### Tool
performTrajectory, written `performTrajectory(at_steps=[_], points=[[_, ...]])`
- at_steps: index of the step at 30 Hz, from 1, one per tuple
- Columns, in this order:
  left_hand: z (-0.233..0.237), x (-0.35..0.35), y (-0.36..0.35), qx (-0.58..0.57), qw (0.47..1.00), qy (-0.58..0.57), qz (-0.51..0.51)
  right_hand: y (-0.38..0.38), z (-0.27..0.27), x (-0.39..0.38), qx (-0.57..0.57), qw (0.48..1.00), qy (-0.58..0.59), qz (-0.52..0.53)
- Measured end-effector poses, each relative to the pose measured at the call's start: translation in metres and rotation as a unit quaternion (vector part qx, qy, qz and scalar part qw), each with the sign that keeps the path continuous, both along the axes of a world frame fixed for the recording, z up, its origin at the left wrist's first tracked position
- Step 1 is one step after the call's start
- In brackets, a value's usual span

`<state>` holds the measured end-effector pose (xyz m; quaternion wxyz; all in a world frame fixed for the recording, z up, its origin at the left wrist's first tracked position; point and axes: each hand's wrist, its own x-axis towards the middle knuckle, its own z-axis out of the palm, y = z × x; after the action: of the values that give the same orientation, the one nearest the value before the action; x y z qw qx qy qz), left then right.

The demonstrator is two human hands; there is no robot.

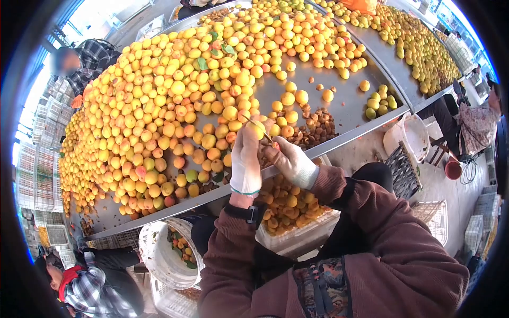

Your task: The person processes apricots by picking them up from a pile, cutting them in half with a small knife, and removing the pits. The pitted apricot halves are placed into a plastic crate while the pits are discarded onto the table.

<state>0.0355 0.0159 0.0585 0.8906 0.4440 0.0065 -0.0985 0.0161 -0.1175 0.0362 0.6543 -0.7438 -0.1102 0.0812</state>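
My gloved left hand (246, 161) is closed around a yellow apricot (256, 130) above the near edge of the metal table. In my gloved right hand (290, 163), the fingers pinch a thin knife-like tool (268, 139), which reaches across the apricot. Its full shape is partly hidden by the fingers. Behind my hands lies a large heap of apricots (159, 100). A pile of brown pits (318, 127) lies just right of my hands. Below them, a white crate (297, 241) holds orange, apparently split apricots (286, 204).
A white bucket (159, 254) with fruit and leaves stands left of my knees. Another bucket (405, 138) stands to the right, beside a dark woven basket (401, 167). Greenish fruits (380, 100) lie near the table's raised rim (366, 130). Other people sit around the table.
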Motion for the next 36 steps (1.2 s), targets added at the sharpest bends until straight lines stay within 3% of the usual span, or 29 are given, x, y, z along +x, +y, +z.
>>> performTrajectory(at_steps=[3, 4, 10, 15, 18, 23, 25, 27, 30, 31, 32, 36], points=[[0.001, 0.002, -0.004, 0.124, 0.977, -0.154, 0.078, 0.006, 0.006, -0.002, 0.089, 0.996, 0.005, 0.005], [0.001, 0.002, -0.004, 0.126, 0.977, -0.152, 0.077, 0.007, 0.005, -0.002, 0.13, 0.991, 0.011, 0.012], [0.004, 0.004, -0.001, 0.135, 0.972, -0.174, 0.085, 0.007, 0.0, 0.001, 0.038, 0.999, -0.036, 0.007], [-0.001, 0.002, -0.007, 0.111, 0.992, -0.002, 0.058, 0.009, -0.002, 0.004, -0.011, 0.998, -0.062, -0.016], [-0.01, 0.003, -0.008, 0.049, 0.997, 0.034, 0.044, 0.009, -0.006, 0.005, -0.038, 0.993, -0.106, -0.032], [-0.007, 0.0, 0.003, 0.077, 0.992, 0.099, 0.026, 0.004, -0.014, 0.01, -0.177, 0.977, -0.116, -0.025], [-0.006, 0.003, 0.008, 0.101, 0.988, 0.119, 0.01, 0.005, -0.011, 0.009, -0.129, 0.985, -0.115, -0.022], [-0.004, 0.005, 0.01, 0.23, 0.968, 0.086, 0.041, 0.005, -0.009, 0.008, -0.081, 0.99, -0.117, -0.02], [-0.009, 0.002, 0.007, 0.201, 0.977, -0.012, 0.074, 0.005, -0.011, 0.01, -0.108, 0.991, -0.083, -0.007], [-0.001, -0.002, 0.0, 0.148, 0.984, -0.037, 0.086, 0.006, -0.008, 0.01, -0.055, 0.994, -0.095, -0.01], [0.002, -0.002, 0.0, 0.148, 0.985, -0.037, 0.087, 0.007, -0.004, 0.01, -0.003, 0.994, -0.107, -0.013], [0.003, 0.0, 0.005, 0.15, 0.988, -0.019, 0.041, 0.006, -0.001, 0.006, -0.013, 0.995, -0.102, -0.014]])
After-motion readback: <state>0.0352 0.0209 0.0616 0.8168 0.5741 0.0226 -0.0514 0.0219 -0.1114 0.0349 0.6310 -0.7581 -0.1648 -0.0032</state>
